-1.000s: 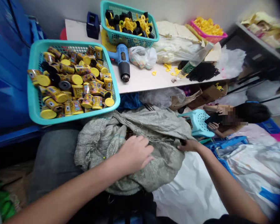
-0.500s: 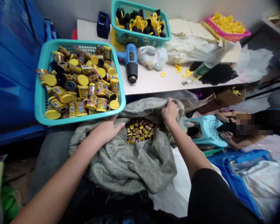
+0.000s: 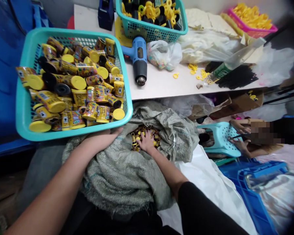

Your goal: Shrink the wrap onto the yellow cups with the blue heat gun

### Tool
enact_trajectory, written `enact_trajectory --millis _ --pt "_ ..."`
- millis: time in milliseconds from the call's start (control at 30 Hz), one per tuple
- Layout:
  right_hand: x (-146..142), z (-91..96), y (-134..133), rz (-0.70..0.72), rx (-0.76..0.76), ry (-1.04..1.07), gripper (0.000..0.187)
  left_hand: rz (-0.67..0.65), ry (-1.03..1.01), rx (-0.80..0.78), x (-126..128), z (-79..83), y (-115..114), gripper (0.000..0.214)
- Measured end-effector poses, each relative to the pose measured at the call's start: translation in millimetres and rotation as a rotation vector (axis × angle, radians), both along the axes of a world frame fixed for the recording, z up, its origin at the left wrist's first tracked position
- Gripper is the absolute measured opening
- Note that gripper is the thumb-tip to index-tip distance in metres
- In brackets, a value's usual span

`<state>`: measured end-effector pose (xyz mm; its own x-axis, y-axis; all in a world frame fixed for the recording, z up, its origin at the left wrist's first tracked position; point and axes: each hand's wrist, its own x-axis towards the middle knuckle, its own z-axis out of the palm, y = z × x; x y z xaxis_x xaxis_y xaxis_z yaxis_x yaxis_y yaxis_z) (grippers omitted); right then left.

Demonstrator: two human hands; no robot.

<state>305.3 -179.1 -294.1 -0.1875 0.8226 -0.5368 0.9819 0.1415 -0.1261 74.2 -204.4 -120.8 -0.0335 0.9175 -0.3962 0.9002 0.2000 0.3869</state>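
A grey-green woven sack (image 3: 127,169) lies with its mouth open in front of me, and small yellow containers (image 3: 134,143) fill the inside. Into that opening reaches my right hand (image 3: 147,141), palm down, its fingers spread over the containers. My left hand (image 3: 104,139) is at the near edge of a turquoise basket (image 3: 74,132), touching its underside; most of its fingers are hidden there. The basket is heaped with yellow printed tubs (image 3: 89,93), several with yellow lids and some with black ends showing.
On the white table (image 3: 159,86) lie a blue heat gun (image 3: 139,60), a tied plastic bag (image 3: 164,54) and a plastic bottle (image 3: 221,70). Behind stand a second turquoise basket (image 3: 149,31) and a pink basket (image 3: 259,32). A person sits right, by a turquoise stool (image 3: 219,138).
My right hand has let go of the sack's far rim and moved down into the opening, onto the containers. The rim has sagged inward. My left hand stays by the basket.
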Motion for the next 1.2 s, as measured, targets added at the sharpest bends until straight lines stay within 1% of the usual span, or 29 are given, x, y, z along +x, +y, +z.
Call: enact_trajectory --millis 100,200,300,400,467,533,600,633,667,733,767,800,867,933,967,1033,1100,1133,1200 --pt "6 -5.8 -42 -0.012 -0.048 -0.011 0.066 -0.034 0.011 0.077 -1 -1.8 -1 0.062" --pt "23 -7.8 -62 -0.035 -0.103 -0.003 0.06 -0.133 0.023 0.112 -4 -1.6 -12 0.056" --pt "36 -9.3 -67 -0.115 -0.115 0.01 0.053 -0.294 -0.01 0.186 -12 -2.2 -40 0.056" --pt "40 -7.6 -71 -0.2 -0.11 0.048 0.047 -0.364 -0.01 0.33 -24 -6.8 -76 0.064" --pt "42 -1.5 -76 -0.261 -0.082 0.085 0.046 -0.369 0.027 0.388 -30 -10.7 -97 0.074" --pt "42 9.8 -81 -0.299 -0.048 0.148 0.047 -0.366 0.062 0.404 -32 -12.8 -112 0.079" --pt "40 26.8 -81 -0.296 -0.029 0.235 0.047 -0.356 0.062 0.423 -30 -10.1 -120 0.075" --pt "38 38.0 -78 -0.282 -0.027 0.284 0.047 -0.355 0.04 0.458 -29 -5.9 -121 0.066" --pt "35 51.2 -72 -0.266 -0.019 0.334 0.046 -0.355 0.002 0.516 -28 0.3 -121 0.054" --pt "24 84.8 -55 -0.243 0.045 0.436 0.046 -0.329 -0.084 0.684 -29 18.4 -115 0.03" --pt "16 104.7 -44 -0.24 0.104 0.487 0.047 -0.287 -0.11 0.777 -30 29.2 -111 0.026" --pt "6 125.9 -34 -0.237 0.177 0.536 0.05 -0.225 -0.109 0.856 -33 40.0 -105 0.027" --pt "-22 167.6 -17 -0.221 0.317 0.621 0.058 -0.063 -0.012 0.952 -40 58.5 -89 0.028" --pt "-57 200.9 -7 -0.181 0.416 0.671 0.058 0.115 0.154 0.944 -48 69.1 -70 0.034" --pt "-76 212.3 -5 -0.158 0.446 0.684 0.055 0.199 0.219 0.909 -52 71.3 -61 0.039" --pt "-111 223.7 -5 -0.161 0.481 0.686 0.055 0.319 0.27 0.832 -59 71.0 -46 0.047" --pt "-137 222.9 -7 -0.188 0.497 0.701 0.056 0.355 0.242 0.794 -67 68.0 -36 0.044" --pt "-145 219.8 -8 -0.198 0.505 0.724 0.055 0.351 0.221 0.796 -70 66.3 -33 0.041" --pt "-146 211.5 -11 -0.201 0.523 0.809 0.049 0.347 0.185 0.825 -77 62.9 -29 0.035"
